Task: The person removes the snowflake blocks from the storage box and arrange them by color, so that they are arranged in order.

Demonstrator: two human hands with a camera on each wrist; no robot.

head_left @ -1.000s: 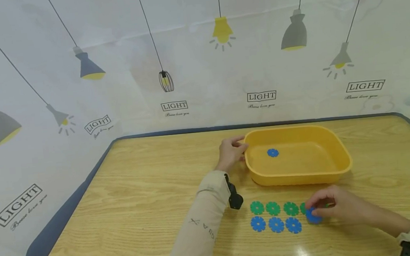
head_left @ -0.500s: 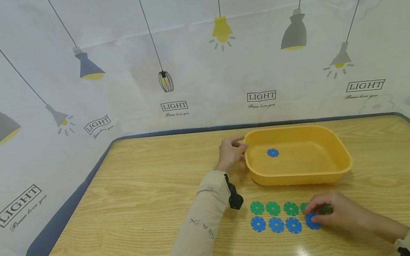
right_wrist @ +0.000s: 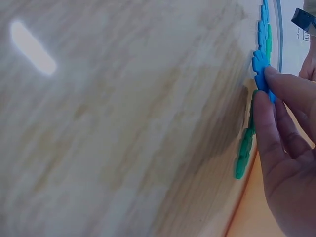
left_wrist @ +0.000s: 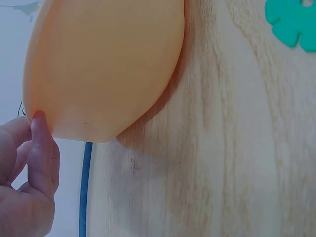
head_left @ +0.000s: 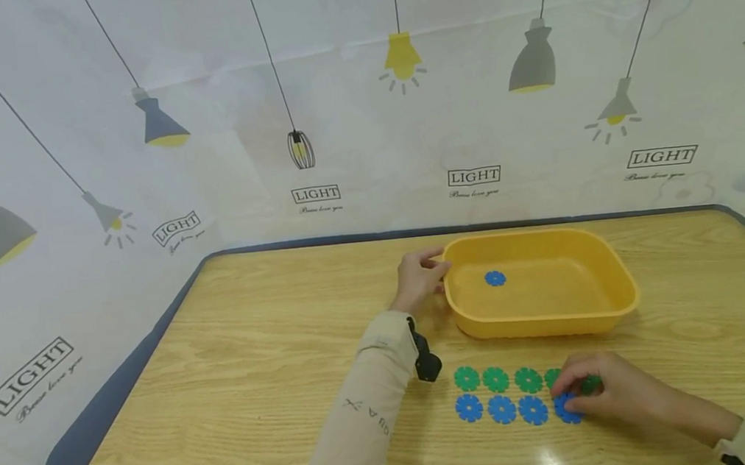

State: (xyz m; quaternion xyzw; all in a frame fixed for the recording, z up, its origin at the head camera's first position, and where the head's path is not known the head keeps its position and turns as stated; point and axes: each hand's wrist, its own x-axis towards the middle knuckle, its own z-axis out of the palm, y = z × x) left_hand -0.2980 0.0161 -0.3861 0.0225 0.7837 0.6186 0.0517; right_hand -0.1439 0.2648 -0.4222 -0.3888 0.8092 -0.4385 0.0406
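Note:
My left hand (head_left: 414, 280) pinches the left rim of a yellow plastic basin (head_left: 547, 325); the left wrist view shows the fingertips against the basin wall (left_wrist: 108, 69). Thumb and forefinger of my right hand (head_left: 619, 390) hold a blue snowflake disc (head_left: 567, 415) at the right end of a row of blue discs (head_left: 502, 409). Behind that row runs a line of green snowflake discs (head_left: 495, 379), partly covered by the right fingers. Another green disc (head_left: 590, 385) shows between the right thumb and forefinger. In the right wrist view the held blue disc (right_wrist: 260, 79) is seen nearly edge-on.
One blue disc (head_left: 495, 279) lies inside the basin, toward its left. Everything stands on a wood-grain table (head_left: 274, 330) with a dark edge. A pale wall covering (head_left: 362, 115) printed with lamps rises behind it.
The right hand has moved slightly left and toward me, and the blue disc has gone from tilted to flat beside its row. The left hand and basin hold still.

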